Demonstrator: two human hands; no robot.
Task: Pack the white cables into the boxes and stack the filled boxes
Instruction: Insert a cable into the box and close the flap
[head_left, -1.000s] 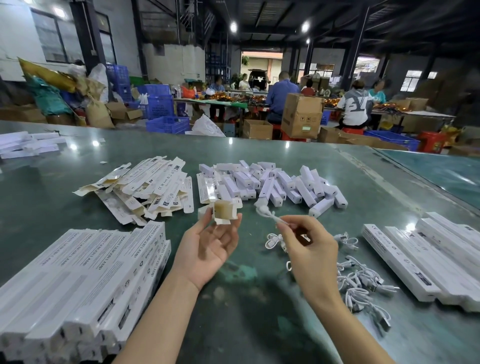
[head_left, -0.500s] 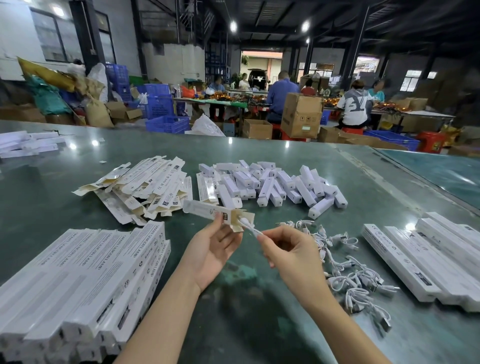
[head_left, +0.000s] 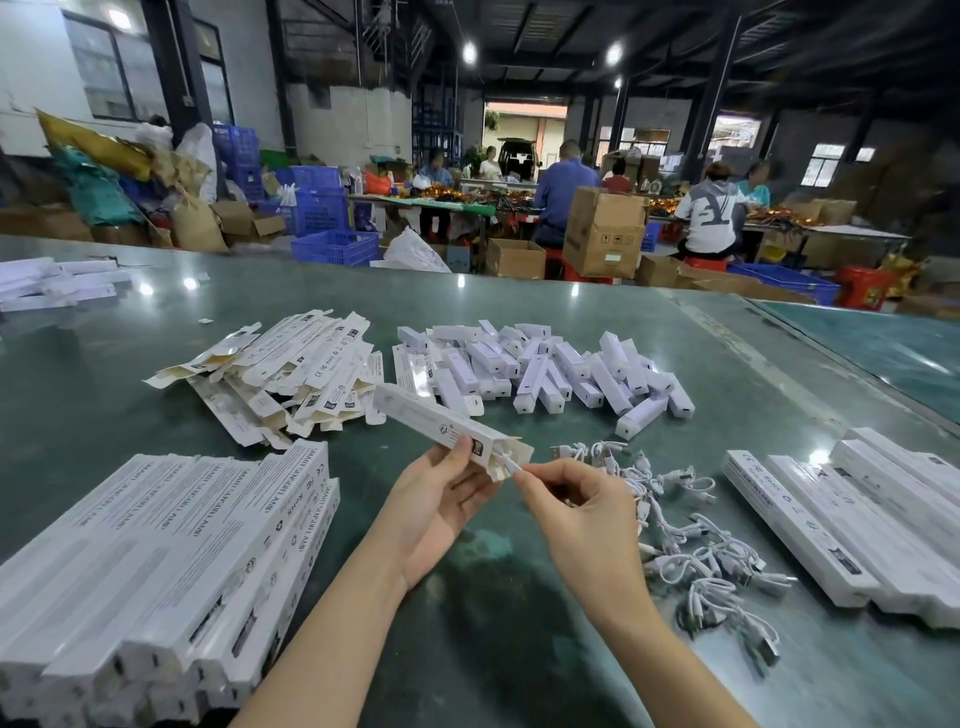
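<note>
My left hand (head_left: 441, 506) holds a long white box (head_left: 441, 423) by its near end, where the flaps stand open. My right hand (head_left: 582, 512) pinches a white cable (head_left: 508, 461) whose tip sits in that open end. The box points away to the upper left, above the green table. Loose white cables (head_left: 696, 540) lie in a pile to the right of my hands. A stack of filled long boxes (head_left: 156, 561) fills the near left. Another row of long boxes (head_left: 852, 519) lies at the right.
Flat unfolded box sleeves (head_left: 280, 379) are heaped at the centre left of the table (head_left: 467, 644). Small white boxes (head_left: 550, 369) are piled at the centre. More white boxes (head_left: 52, 283) lie at the far left edge. People sit working at tables beyond.
The box has swung from end-on to lengthwise, pointing up and left. My right hand brought the cable from the pile to the box's open end and is pushing it in.
</note>
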